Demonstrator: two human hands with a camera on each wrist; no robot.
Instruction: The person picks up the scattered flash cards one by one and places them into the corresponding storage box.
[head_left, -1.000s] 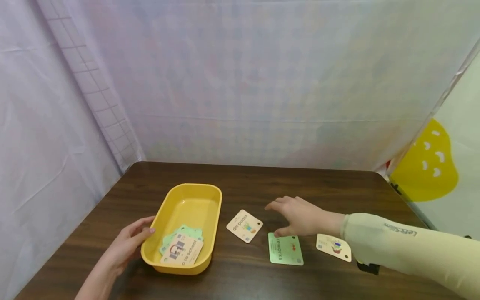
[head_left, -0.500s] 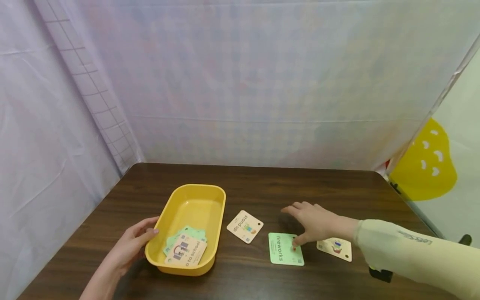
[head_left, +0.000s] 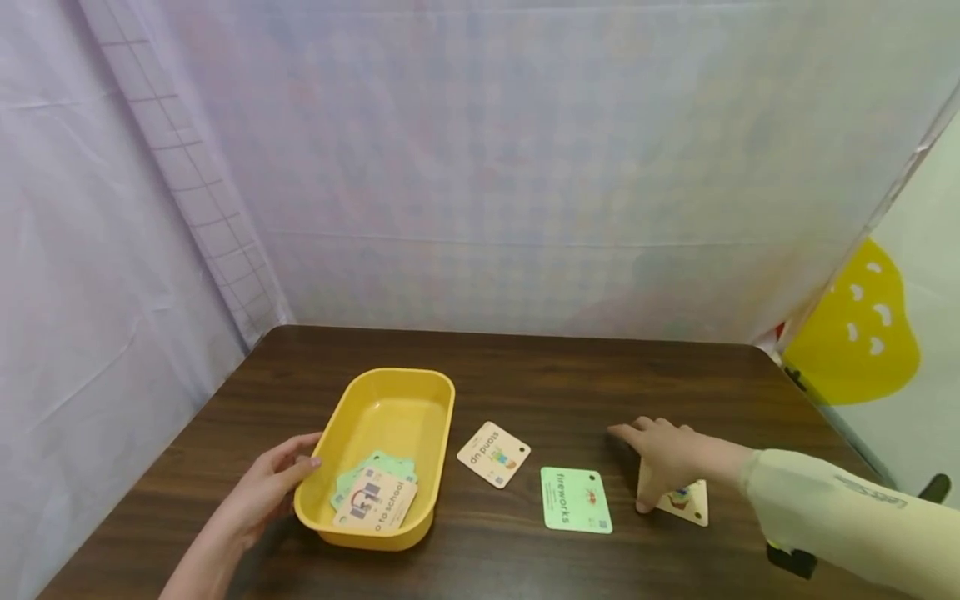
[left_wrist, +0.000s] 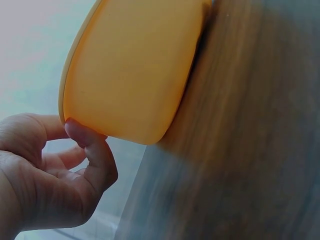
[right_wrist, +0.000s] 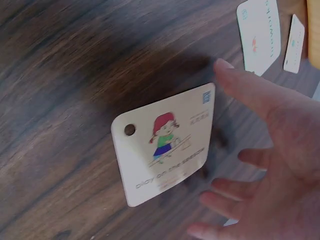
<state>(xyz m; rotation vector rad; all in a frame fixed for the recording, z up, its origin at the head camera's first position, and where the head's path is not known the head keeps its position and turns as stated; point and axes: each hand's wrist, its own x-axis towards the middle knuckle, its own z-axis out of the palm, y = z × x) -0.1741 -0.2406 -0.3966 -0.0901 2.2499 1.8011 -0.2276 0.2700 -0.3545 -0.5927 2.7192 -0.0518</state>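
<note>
At the left side of a yellow plastic tray [head_left: 390, 408], my left hand [head_left: 266, 485] pinches the rim, thumb over the edge and fingers outside. The left wrist view shows that grip at the tray's [left_wrist: 130, 75] corner. Inside the tray lie several green cards [head_left: 397, 467] under a cream card [head_left: 378, 500] with "to school" on it. My right hand [head_left: 667, 457] reaches over a cream card [head_left: 688, 502], partly hiding it. In the right wrist view, its fingers are spread around this "play on the seesaw" card [right_wrist: 165, 145], not closed on it.
A green "fireworks" card [head_left: 576, 500] lies left of my right hand. Between it and the tray is a cream "stand up" card [head_left: 493, 454]. The dark wooden table [head_left: 525, 375] ends at a pale curtain [head_left: 487, 167] behind.
My right hand has moved right, from above the fireworks card to the seesaw card. The tray has shifted slightly right with my left hand still on its rim.
</note>
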